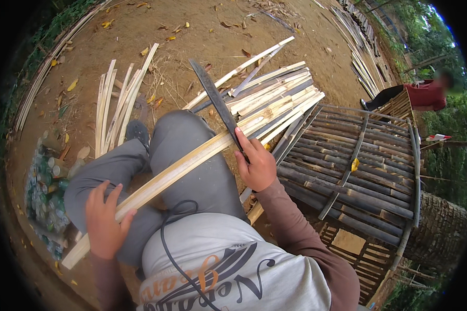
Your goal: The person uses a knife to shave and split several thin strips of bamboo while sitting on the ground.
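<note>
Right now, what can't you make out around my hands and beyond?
All in the head view:
Grip of the knife: covered by the right hand.
How the strip is held: hidden by the back of the left hand.
Strip's far end: lost against the pile.
Face of the person in red: blurred.
Tree trunk: cut off by the picture's edge.

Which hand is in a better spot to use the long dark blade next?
Probably the right hand: it grips the dark blade, which crosses the pale strip. The left hand seems busy holding the strip nearer its lower end.
</note>
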`<act>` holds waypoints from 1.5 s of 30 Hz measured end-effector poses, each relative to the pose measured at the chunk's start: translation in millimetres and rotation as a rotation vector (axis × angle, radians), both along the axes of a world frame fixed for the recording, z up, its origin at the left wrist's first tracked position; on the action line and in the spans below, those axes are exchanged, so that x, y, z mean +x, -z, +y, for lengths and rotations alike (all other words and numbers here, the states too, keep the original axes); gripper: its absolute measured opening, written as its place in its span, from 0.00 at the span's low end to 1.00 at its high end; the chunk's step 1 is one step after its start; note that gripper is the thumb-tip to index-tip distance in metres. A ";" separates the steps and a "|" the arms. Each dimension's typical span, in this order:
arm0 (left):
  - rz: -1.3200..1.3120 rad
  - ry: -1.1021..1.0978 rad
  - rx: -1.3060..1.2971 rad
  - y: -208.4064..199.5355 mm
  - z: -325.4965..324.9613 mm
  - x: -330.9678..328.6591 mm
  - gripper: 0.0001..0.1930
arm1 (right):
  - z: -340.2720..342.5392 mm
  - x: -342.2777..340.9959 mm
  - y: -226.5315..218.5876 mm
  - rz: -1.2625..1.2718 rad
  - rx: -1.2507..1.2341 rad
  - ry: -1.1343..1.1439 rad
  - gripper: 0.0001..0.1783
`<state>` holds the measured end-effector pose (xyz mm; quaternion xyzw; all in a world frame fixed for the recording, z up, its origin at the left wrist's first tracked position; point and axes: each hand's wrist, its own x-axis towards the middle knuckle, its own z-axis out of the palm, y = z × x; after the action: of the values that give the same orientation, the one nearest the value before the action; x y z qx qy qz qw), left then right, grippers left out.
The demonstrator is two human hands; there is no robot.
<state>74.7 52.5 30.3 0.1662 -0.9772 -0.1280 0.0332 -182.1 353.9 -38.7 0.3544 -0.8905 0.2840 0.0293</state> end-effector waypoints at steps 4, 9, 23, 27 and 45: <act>-0.296 -0.044 0.207 24.2 -18.6 10.9 0.17 | 4.3 -13.0 -1.2 0.089 0.053 -0.053 0.38; -0.065 -0.101 0.127 12.5 22.4 -17.3 0.20 | 14.0 -15.3 -9.7 0.098 0.137 -0.045 0.35; -0.081 -0.075 0.036 6.4 51.8 -72.8 0.20 | 51.6 -73.1 14.3 -0.098 0.229 0.254 0.27; -0.088 -0.075 0.019 10.5 51.9 -71.8 0.20 | 20.8 -15.8 4.7 -0.074 0.104 -0.093 0.31; -0.087 -0.067 0.084 -1.9 41.7 -72.7 0.22 | 50.8 -70.4 37.3 -0.188 0.153 0.234 0.26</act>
<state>2.0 94.2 32.2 0.2055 -0.9654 -0.1602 -0.0121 -252.4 404.7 -76.0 0.2213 -0.9435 0.2420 -0.0484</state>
